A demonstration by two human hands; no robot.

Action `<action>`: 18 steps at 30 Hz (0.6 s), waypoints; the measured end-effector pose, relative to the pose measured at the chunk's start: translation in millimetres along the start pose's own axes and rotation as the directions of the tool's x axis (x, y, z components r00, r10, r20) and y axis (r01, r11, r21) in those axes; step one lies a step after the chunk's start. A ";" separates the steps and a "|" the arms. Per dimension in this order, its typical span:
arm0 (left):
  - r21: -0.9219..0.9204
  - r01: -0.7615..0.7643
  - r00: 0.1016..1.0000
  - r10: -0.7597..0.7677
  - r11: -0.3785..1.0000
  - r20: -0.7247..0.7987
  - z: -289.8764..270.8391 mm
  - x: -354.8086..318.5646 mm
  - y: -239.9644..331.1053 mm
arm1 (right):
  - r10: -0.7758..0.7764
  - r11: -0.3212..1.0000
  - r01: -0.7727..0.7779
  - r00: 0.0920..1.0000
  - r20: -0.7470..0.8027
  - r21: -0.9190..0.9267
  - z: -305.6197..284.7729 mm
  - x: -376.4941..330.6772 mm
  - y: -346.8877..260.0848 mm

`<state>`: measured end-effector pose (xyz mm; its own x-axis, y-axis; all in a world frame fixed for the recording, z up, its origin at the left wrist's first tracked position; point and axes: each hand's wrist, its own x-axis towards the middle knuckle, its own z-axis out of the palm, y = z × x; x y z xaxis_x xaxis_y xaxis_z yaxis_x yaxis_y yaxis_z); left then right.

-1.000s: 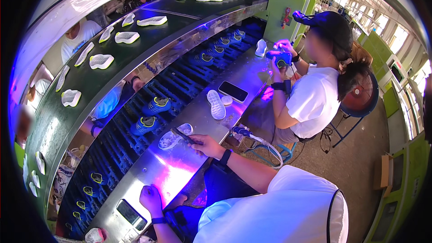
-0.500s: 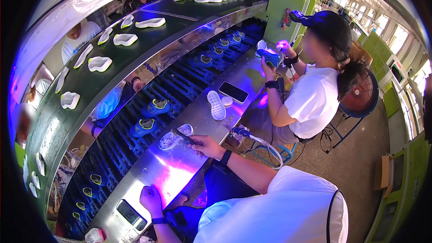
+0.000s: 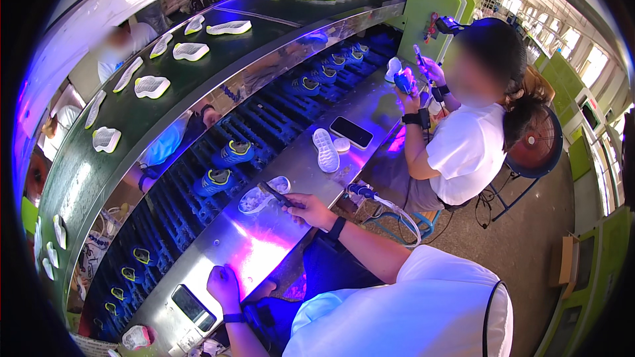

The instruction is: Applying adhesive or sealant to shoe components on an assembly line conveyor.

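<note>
My right hand (image 3: 311, 210) has its grip closed on a brush (image 3: 276, 194), whose dark head lies against a clear sole (image 3: 259, 199) resting on the steel tabletop (image 3: 264, 251) just ahead of my fingers. My left hand (image 3: 223, 287) sits nearer my body, curled shut and resting on the tabletop edge; I cannot tell whether it holds anything. A phone (image 3: 193, 307) lies just outside that left grip, and a pink lump (image 3: 137, 337) lies farther out beyond it. Ahead of the brush grip, past the sole, two blue shoes (image 3: 225, 166) ride on the dark slatted conveyor (image 3: 165, 218). To the right of my right grip, well apart on the same tabletop, lie a white sole (image 3: 325, 150) and a second phone (image 3: 352, 132), side by side. Close to my right wrist, a hose (image 3: 390, 206) hangs off the tabletop edge. Farther right a co-worker (image 3: 463, 145) in a white shirt sits on a stool, both hands raised around a blue shoe (image 3: 403, 83). Above the conveyor, an upper belt (image 3: 106, 119) carries a row of white soles.
</note>
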<state>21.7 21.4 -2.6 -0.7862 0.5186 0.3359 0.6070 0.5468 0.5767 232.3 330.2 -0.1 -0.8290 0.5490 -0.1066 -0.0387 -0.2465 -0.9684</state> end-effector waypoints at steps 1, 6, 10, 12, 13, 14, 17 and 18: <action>0.000 0.000 1.000 0.000 1.000 -0.006 0.6 0.0 -0.1 | 0.000 1.000 0.000 1.000 -0.001 -0.012 -0.4 0.4 -0.3; 0.022 0.013 1.000 -0.013 1.000 0.006 2.5 1.1 2.8 | -0.015 1.000 0.015 1.000 -0.005 -0.010 -3.2 0.5 -0.3; 0.001 0.011 1.000 -0.011 1.000 0.003 5.7 1.4 2.7 | -0.012 1.000 0.012 1.000 -0.005 -0.006 -6.1 2.1 0.2; -0.010 0.021 1.000 -0.021 1.000 0.009 6.2 1.7 4.2 | -0.020 1.000 0.020 1.000 -0.006 -0.007 -7.2 3.0 1.4; -0.006 0.010 1.000 -0.010 1.000 -0.001 6.2 2.4 8.4 | -0.035 0.999 0.035 0.999 -0.023 0.001 -7.5 3.4 2.1; -0.001 -0.002 1.000 0.002 1.000 -0.011 6.0 3.4 11.3 | -0.050 0.999 0.050 0.998 -0.040 0.010 -8.0 3.6 2.8; 0.040 -0.005 1.000 0.005 0.999 0.009 5.6 2.3 6.5 | -0.035 0.999 0.036 0.998 -0.043 0.015 -5.3 3.7 2.2; 0.045 0.003 1.000 -0.003 0.999 0.005 6.0 2.1 5.8 | -0.030 0.999 0.031 0.999 -0.033 0.017 -6.3 4.0 2.3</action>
<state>24.3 29.7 -3.0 -0.7875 0.5203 0.3302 0.6094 0.5776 0.5432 232.3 336.9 -4.2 -0.8083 0.5827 -0.0846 -0.0737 -0.2427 -0.9673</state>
